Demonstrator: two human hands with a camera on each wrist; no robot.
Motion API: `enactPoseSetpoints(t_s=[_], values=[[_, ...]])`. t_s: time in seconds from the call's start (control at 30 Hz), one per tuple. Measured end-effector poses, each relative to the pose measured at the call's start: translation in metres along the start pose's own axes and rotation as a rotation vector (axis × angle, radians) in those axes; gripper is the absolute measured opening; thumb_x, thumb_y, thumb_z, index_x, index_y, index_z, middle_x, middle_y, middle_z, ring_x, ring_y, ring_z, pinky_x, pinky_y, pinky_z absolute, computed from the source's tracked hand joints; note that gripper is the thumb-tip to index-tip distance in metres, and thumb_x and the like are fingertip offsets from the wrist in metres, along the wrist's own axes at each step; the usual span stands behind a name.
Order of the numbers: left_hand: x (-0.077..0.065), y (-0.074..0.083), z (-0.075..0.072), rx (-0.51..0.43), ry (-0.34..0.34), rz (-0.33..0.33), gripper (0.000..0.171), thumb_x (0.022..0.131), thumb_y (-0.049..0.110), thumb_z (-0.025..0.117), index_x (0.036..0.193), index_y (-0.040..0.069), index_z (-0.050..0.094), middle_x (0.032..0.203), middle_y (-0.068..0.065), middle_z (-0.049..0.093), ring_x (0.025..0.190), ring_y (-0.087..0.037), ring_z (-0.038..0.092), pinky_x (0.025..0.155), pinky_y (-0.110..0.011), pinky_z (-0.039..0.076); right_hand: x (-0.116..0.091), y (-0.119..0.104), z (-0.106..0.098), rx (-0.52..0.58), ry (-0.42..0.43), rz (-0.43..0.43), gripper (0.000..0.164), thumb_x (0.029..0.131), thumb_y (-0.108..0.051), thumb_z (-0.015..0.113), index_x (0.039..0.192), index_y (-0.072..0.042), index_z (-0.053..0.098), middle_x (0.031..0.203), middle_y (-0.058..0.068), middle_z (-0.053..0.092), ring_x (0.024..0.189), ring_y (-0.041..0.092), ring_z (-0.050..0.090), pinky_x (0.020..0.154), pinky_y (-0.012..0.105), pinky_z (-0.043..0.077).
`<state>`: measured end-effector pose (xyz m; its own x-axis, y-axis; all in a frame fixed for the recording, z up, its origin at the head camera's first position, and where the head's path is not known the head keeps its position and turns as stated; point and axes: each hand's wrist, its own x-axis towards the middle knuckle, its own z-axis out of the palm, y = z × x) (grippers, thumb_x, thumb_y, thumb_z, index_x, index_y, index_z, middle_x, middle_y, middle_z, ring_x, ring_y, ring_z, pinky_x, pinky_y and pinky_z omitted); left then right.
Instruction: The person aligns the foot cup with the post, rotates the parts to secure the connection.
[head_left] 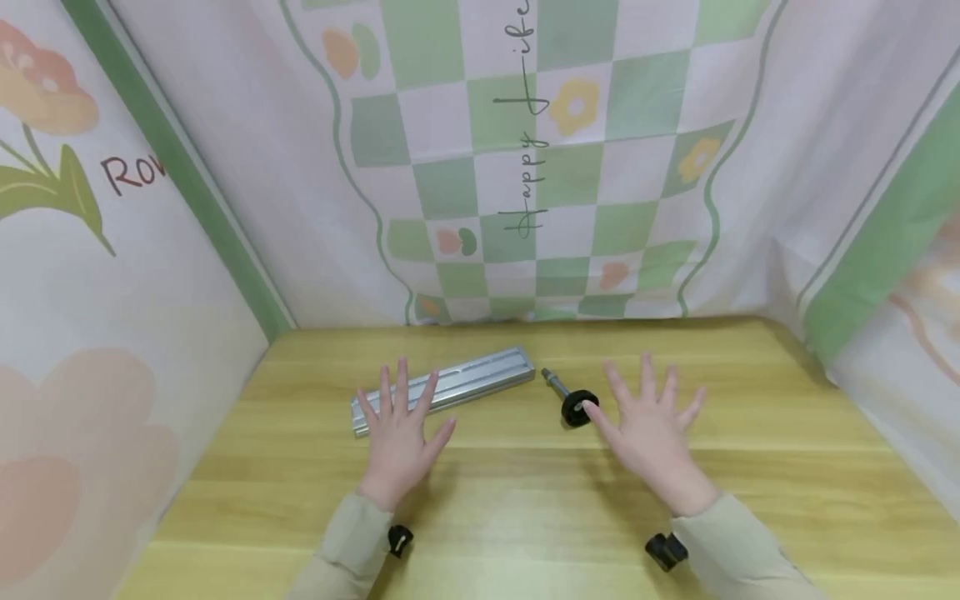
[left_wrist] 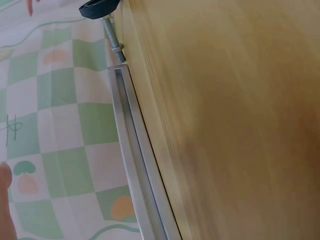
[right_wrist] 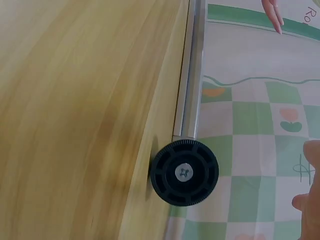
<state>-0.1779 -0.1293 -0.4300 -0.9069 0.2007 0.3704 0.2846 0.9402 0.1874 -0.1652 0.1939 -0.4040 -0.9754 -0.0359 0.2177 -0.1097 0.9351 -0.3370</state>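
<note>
A silver slotted aluminium profile [head_left: 480, 377] lies slanted on the wooden table. My left hand [head_left: 399, 454] is over its near left side with fingers spread; whether it touches the metal I cannot tell. Right of the profile lies a levelling foot [head_left: 577, 408], a threaded bolt with a nut and a round black base. In the right wrist view the underside of its base [right_wrist: 184, 172] shows a cross-head screw. My right hand [head_left: 656, 450], fingers spread, is just right of the foot, its thumb tip overlapping the black base in the head view. Neither hand holds anything.
The wooden table [head_left: 525, 517] ends at the back against a hanging curtain [head_left: 510, 158] with green and white checks. More printed cloth [head_left: 135, 333] hangs at the left side, and another panel [head_left: 900, 317] at the right. Small black devices [head_left: 666, 550] sit below the wrists.
</note>
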Motion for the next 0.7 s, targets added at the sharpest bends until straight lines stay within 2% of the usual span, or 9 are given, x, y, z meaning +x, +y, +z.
enactPoseSetpoints(t_s=[0.3, 0.5, 0.7], values=[[-0.003, -0.002, 0.005, -0.010, 0.035, 0.004, 0.066, 0.094, 0.054, 0.044, 0.150, 0.024, 0.027, 0.159, -0.018, -0.001, 0.143, -0.041, -0.007, 0.107, -0.072, -0.006, 0.010, -0.005, 0.015, 0.000, -0.052, 0.001, 0.073, 0.095, -0.062, 0.033, 0.150, -0.015, 0.026, 0.152, 0.034, 0.000, 0.132, 0.064, -0.004, 0.098, 0.076, -0.017], [-0.004, -0.003, 0.005, -0.004, 0.019, -0.004, 0.066, 0.094, 0.053, 0.043, 0.151, 0.026, 0.023, 0.158, -0.019, 0.000, 0.143, -0.043, -0.004, 0.107, -0.072, -0.005, 0.018, -0.005, 0.025, -0.009, -0.109, -0.002, 0.071, 0.096, -0.057, 0.037, 0.151, -0.015, 0.022, 0.151, 0.035, -0.002, 0.133, 0.062, -0.004, 0.100, 0.076, -0.014], [-0.005, -0.005, 0.006, -0.018, 0.003, -0.014, 0.065, 0.095, 0.053, 0.043, 0.150, 0.025, 0.025, 0.158, -0.019, 0.000, 0.143, -0.042, -0.004, 0.107, -0.070, -0.009, 0.025, -0.003, 0.040, -0.016, -0.153, -0.029, 0.069, 0.097, -0.054, 0.039, 0.151, -0.015, 0.022, 0.151, 0.036, 0.001, 0.132, 0.062, 0.003, 0.104, 0.074, -0.003]])
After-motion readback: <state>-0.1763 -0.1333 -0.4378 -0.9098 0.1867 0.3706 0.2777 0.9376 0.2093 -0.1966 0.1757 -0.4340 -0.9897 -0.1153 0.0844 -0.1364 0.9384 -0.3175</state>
